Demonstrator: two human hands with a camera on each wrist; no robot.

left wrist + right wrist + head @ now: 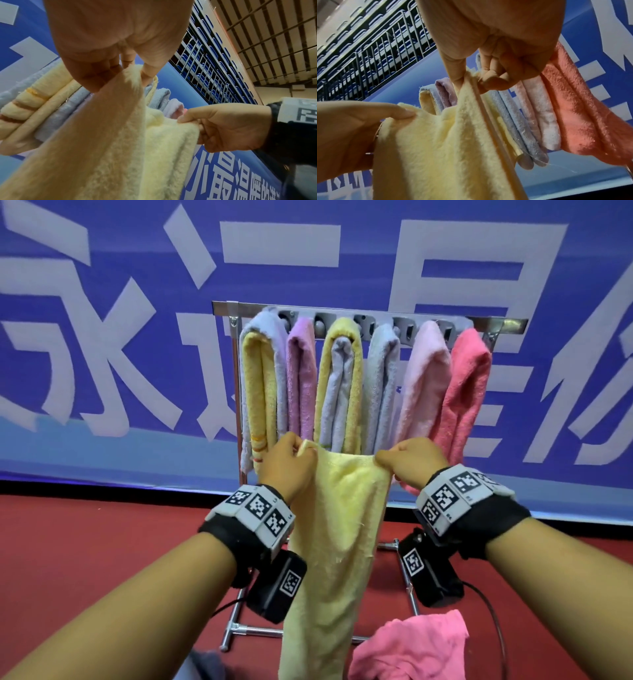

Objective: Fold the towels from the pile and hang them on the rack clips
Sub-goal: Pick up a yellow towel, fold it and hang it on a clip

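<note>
We hold a pale yellow towel [337, 529] up in front of the rack [370, 318], our left hand [287, 465] pinching one top corner and our right hand [414, 462] pinching the other. Each grip is clenched on the cloth: thumb against curled fingers, with the top edge stretched nearly level between them. From the left wrist view the thumb and fingers [96, 75] bunch the corner tightly; from the right wrist view the thumb presses the hem against the forefinger.

The towel hangs straight down, its long axis vertical, the lower end dropping out of the head view near a pink towel [411, 648] lying crumpled on the red floor [85, 559]. It sits just in front of the hung towels [342, 385], which already fill the rack side by side in yellow, lilac, grey, pale pink and coral.

We judge the cloth to be light, soft and limp: it will sag and fold wherever it is unsupported, and its fluffy pile should give plenty of friction, so slipping is unlikely. The corners and the firmer hemmed edge are the best places to hold, since they keep the panel flat. To fold it lengthwise, we would bring the two corners together while gravity keeps the body straight.
</note>
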